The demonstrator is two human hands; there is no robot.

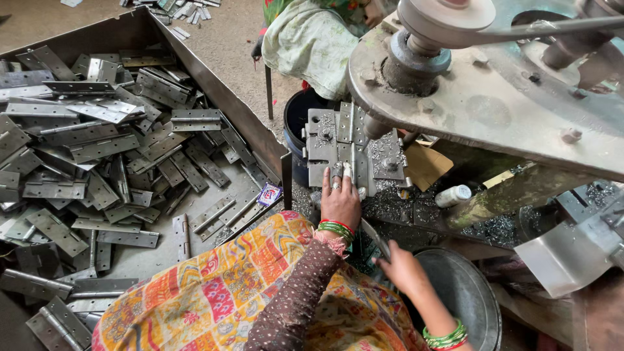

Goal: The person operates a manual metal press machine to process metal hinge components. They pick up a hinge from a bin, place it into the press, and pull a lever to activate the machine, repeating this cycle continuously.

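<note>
From my remote feed I see the left hand (pixel 340 199), with a ring and green and red bangles, stretched forward, its fingertips pressing flat on the grey steel jig plate (pixel 351 148) under the drill spindle; it pins rather than clenches, fingers extended. The right hand (pixel 401 267) hangs lower, above the round grey metal basin (pixel 469 298), and pinches 1 thin grey metal hinge leaf (pixel 375 238) between thumb and fingers. Metal shavings (pixel 390 209) lie around the jig. To the left, a large steel tray (pixel 214 91) holds a heap of grey hinges (pixel 97 143). A small white plastic bottle (pixel 453 195) lies beside the jig.
</note>
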